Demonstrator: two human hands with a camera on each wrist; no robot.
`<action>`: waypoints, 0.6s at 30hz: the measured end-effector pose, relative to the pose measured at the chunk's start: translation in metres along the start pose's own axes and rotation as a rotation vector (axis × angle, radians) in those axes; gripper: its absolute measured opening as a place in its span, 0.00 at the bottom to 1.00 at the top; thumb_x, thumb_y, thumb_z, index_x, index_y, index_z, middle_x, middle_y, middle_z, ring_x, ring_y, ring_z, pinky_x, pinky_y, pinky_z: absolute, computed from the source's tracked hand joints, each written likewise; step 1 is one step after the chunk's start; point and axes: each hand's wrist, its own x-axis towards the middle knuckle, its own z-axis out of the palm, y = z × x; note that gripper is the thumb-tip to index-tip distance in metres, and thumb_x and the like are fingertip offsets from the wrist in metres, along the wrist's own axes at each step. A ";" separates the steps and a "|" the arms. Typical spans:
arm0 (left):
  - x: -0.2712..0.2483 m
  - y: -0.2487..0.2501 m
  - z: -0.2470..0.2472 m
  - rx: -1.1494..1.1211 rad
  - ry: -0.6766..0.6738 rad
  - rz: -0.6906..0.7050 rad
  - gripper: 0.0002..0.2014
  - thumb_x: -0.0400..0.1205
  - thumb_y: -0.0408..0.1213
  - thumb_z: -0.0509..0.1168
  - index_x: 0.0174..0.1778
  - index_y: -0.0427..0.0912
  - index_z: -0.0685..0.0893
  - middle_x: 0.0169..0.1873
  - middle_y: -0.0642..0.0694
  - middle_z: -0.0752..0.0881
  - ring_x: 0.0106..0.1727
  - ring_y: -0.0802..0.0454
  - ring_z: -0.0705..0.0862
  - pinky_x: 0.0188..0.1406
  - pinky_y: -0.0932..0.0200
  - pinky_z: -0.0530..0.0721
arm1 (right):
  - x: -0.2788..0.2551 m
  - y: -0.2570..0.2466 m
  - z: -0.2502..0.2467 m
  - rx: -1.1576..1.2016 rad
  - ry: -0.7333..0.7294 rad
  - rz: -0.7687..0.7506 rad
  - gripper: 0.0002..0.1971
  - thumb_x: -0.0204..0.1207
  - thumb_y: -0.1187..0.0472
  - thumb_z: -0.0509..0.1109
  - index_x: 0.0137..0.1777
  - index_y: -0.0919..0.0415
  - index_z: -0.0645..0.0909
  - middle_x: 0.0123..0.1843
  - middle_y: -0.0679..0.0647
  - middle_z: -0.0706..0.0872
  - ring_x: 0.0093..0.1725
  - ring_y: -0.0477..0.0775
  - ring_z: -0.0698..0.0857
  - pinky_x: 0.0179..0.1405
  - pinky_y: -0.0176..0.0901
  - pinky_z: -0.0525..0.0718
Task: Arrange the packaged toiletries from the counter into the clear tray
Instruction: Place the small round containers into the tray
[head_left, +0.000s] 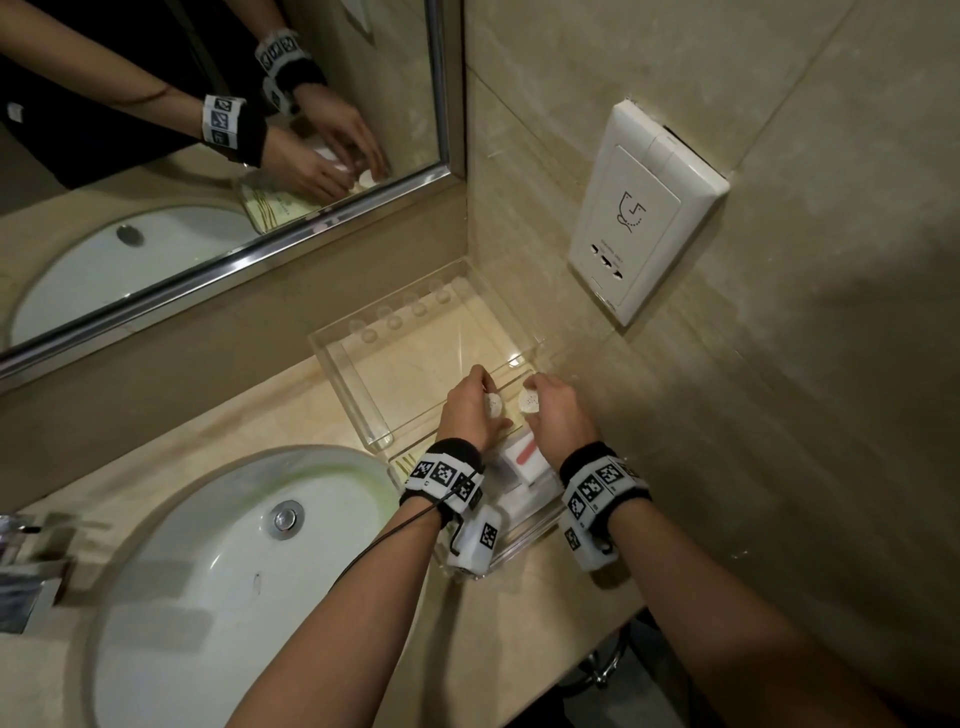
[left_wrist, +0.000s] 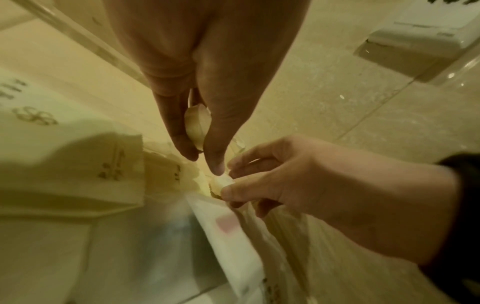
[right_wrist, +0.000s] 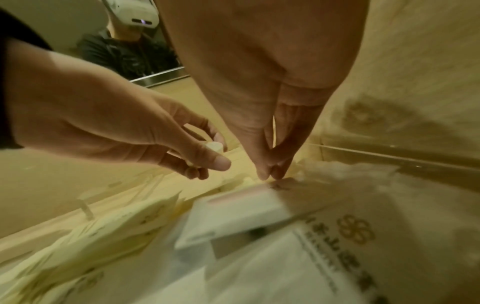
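Two clear acrylic trays stand on the beige counter. The far tray (head_left: 363, 410) holds nothing that I can see. The near tray (head_left: 524, 545), partly under my wrists, holds cream sachets (left_wrist: 64, 164) with gold print and a white box with a pink stripe (head_left: 524, 457). My left hand (head_left: 480, 395) pinches a small round white packet (head_left: 493, 404) between thumb and fingers. Beside it, my right hand (head_left: 540, 395) pinches a second round white packet (head_left: 530, 401). Both hands hover over the near tray's far end. In the right wrist view that second packet is hidden behind the pinched fingertips (right_wrist: 263, 174).
A white sink basin (head_left: 234, 571) with a chrome faucet (head_left: 26, 561) lies left of the trays. A framed mirror (head_left: 208, 156) runs along the back wall. A white shaver socket panel (head_left: 639, 208) is on the right wall. The counter's front edge (head_left: 613, 618) is close on the right.
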 end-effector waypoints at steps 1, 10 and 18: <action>0.000 -0.001 0.000 -0.005 0.006 0.005 0.21 0.66 0.28 0.79 0.50 0.41 0.77 0.47 0.44 0.87 0.45 0.48 0.83 0.48 0.54 0.83 | 0.002 -0.003 0.000 -0.033 -0.016 0.003 0.20 0.74 0.73 0.74 0.65 0.60 0.79 0.63 0.55 0.85 0.54 0.54 0.87 0.55 0.49 0.89; 0.000 -0.005 -0.008 -0.014 0.009 0.013 0.12 0.78 0.30 0.70 0.58 0.40 0.85 0.60 0.39 0.81 0.62 0.47 0.80 0.58 0.69 0.74 | 0.005 -0.013 -0.005 -0.210 -0.100 -0.040 0.27 0.72 0.67 0.77 0.69 0.60 0.72 0.67 0.59 0.78 0.59 0.59 0.83 0.59 0.50 0.86; -0.013 -0.007 -0.008 -0.088 0.071 -0.018 0.10 0.74 0.25 0.73 0.47 0.42 0.89 0.51 0.45 0.89 0.54 0.52 0.86 0.54 0.65 0.82 | 0.004 -0.010 -0.010 -0.133 -0.047 0.006 0.14 0.76 0.53 0.74 0.58 0.60 0.84 0.60 0.55 0.83 0.55 0.55 0.84 0.57 0.54 0.87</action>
